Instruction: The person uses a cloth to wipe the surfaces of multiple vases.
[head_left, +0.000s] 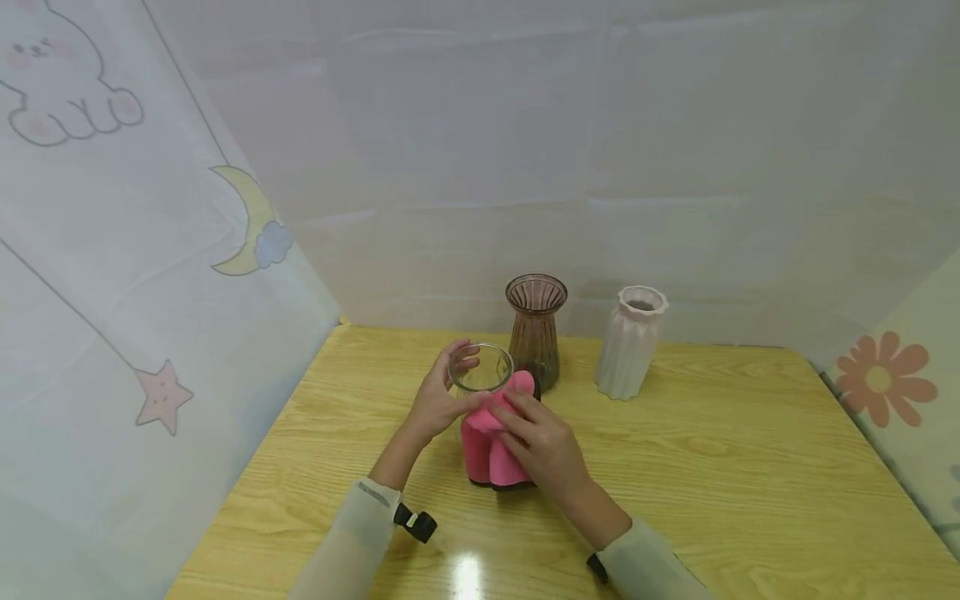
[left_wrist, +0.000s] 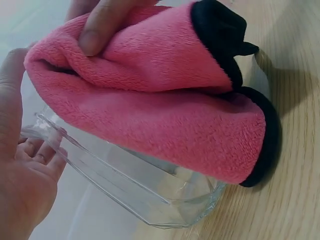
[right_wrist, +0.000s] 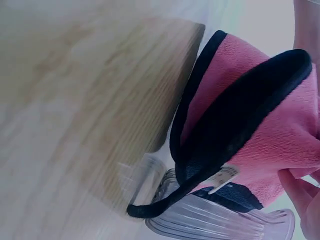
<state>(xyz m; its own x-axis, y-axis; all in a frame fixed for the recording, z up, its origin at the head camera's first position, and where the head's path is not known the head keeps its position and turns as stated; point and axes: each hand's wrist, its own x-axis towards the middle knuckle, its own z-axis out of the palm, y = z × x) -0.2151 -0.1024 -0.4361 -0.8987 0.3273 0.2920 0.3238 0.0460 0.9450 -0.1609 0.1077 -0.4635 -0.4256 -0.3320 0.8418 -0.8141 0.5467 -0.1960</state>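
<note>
The left hand (head_left: 435,404) curls its fingers around the upper part of a clear glass vase (left_wrist: 145,195), thumb on the near side and the other fingers on the far side of its round rim. The vase's see-through wall has flat, faceted panels running down to an angular base; what lies inside its lower part is hidden by cloth and glare. A pink cloth (left_wrist: 165,135) lies against the wall on the side towards the right fingers, hanging below them in thick folds. The right hand (head_left: 551,450) pinches this cloth between thumb and fingers. Its pile is soft and fuzzy, and a smooth black border (right_wrist: 240,115) edges it, with a small white tag (right_wrist: 224,177) near that border. Just beyond the right fingertips stands a brown vase (head_left: 534,342) of translucent ribbed glass, its mouth flared. Farther off, to the right of those fingers, is a white vase (head_left: 630,350), opaque and fluted, with a scalloped rim; its dark inside cannot be made out. Wood grain streaks the glossy desk (head_left: 712,467) beneath both hands.
</note>
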